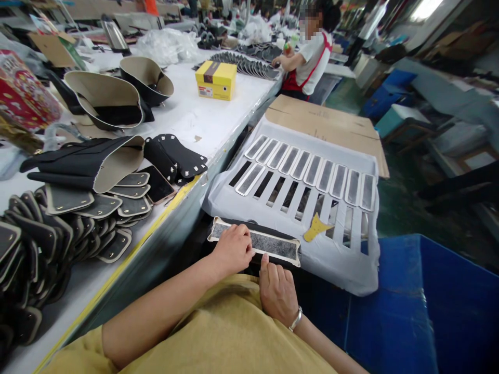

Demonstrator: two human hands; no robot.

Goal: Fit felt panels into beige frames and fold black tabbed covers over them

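Note:
A long grey strip (276, 246) with a cream border lies crosswise in front of me, on a dark surface at the near edge of a white-covered slotted board (343, 272). My left hand (234, 246) rests on the strip with its fingers curled over the near edge. Below that edge, my right hand (277, 291) is closed, its thumb pressing the border near the strip's middle. A silver bangle circles the right wrist. On the board, a row of similar grey strips (307, 167) lies above open slots. Near them sits a yellow cut-out piece (317, 227).
On the left, a white table (183, 122) bears piled dark flaps (58, 228), black boot shafts (103, 101) and a yellow box (215, 80). Cardboard (331, 124) lies behind the board. A blue bin (390, 317) stands at right. Another person (312, 62) works farther back.

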